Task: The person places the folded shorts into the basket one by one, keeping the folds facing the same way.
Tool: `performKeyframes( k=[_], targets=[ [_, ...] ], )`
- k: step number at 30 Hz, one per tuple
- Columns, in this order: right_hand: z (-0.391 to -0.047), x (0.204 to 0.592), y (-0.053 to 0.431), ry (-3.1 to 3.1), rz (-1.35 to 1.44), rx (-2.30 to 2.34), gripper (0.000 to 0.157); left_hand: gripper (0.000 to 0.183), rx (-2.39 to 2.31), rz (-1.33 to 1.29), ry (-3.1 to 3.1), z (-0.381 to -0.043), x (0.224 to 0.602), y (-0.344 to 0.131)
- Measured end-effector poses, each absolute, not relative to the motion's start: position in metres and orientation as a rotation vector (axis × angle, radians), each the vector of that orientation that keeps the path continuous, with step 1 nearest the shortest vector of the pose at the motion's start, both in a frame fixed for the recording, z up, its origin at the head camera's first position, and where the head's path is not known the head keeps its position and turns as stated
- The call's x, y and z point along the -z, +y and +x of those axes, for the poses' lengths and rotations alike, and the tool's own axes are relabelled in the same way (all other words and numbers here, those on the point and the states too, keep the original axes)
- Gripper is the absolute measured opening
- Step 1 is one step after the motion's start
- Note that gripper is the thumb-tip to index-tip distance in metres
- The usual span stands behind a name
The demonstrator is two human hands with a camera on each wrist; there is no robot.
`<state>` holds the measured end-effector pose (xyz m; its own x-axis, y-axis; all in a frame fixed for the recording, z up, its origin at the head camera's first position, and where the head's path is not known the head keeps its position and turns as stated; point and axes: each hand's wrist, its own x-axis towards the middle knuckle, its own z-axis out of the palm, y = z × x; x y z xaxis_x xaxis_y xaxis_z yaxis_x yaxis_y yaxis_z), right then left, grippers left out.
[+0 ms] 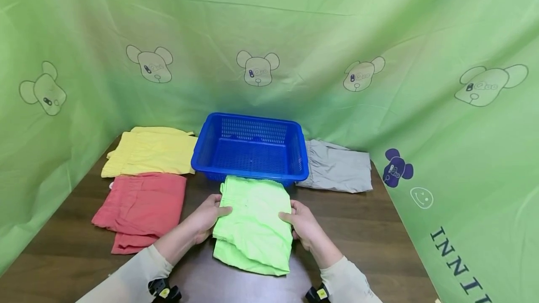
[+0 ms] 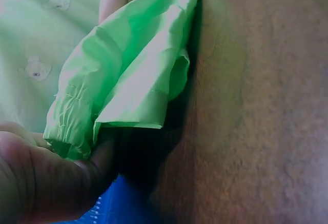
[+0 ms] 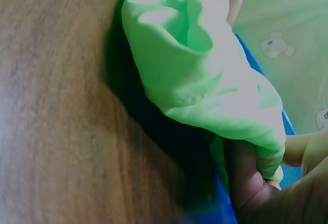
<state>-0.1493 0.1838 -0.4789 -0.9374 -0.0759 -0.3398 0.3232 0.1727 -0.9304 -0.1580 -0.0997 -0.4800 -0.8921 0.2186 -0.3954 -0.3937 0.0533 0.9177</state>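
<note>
Folded neon-green shorts point(image 1: 254, 226) are held between both hands in front of the blue basket point(image 1: 248, 172). My left hand point(image 1: 208, 216) pinches their gathered waistband side, thumb on top and fingers beneath. On the opposite side my right hand point(image 1: 302, 223) pinches the edge in the same way. In the left wrist view the green shorts point(image 2: 138, 75) show their elastic waistband and loose folded layers. The right wrist view has the green shorts point(image 3: 205, 90) sagging between the hands, with a dark shadow on the table under them.
Yellow folded shorts point(image 1: 151, 151) lie left of the basket, with red folded shorts point(image 1: 145, 205) nearer the front. Grey folded shorts point(image 1: 338, 167) are on its right. A green printed curtain point(image 1: 261, 22) rises behind the brown wooden table point(image 1: 358, 233) and along both sides.
</note>
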Motion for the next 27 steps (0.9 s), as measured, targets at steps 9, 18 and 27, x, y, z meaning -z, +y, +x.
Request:
performKeyframes(
  k=[9, 18, 27],
  targets=[
    [-0.147, 0.471, 0.184, 2.119, 0.190, 1.868, 0.046, 0.059, -1.934, -0.098, 1.886, -0.151, 0.472, -0.104],
    [-0.143, 0.468, 0.186, 2.004, 0.127, 1.912, 0.052, 0.057, -1.951, -0.019, 1.815, -0.144, 0.467, -0.110],
    [-0.135, 0.453, 0.189, 1.878, 0.032, 1.952, 0.057, 0.059, -2.044, 0.072, 1.730, -0.133, 0.462, -0.113]
  ],
)
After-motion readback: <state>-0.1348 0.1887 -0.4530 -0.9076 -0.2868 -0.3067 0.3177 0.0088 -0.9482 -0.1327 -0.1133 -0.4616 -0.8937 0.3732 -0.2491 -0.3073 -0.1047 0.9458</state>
